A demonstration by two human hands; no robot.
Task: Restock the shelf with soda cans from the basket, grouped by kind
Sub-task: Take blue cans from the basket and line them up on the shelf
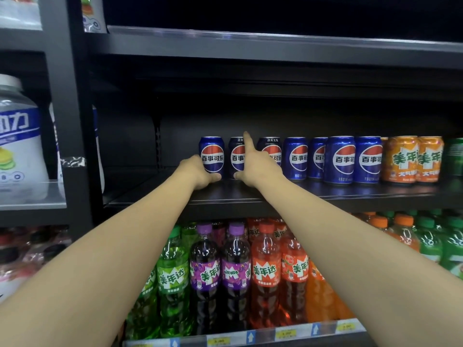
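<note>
Reaching onto the black shelf (275,194), the left hand (200,171) grips the base of the leftmost blue Pepsi can (211,156), thumb curled under its front. The right hand (258,166) has its index finger straight up between the second Pepsi can (236,156) and the third Pepsi can (271,151), thumb touching the second can's base. Orange Mirinda cans (411,159) stand at the row's right end.
</note>
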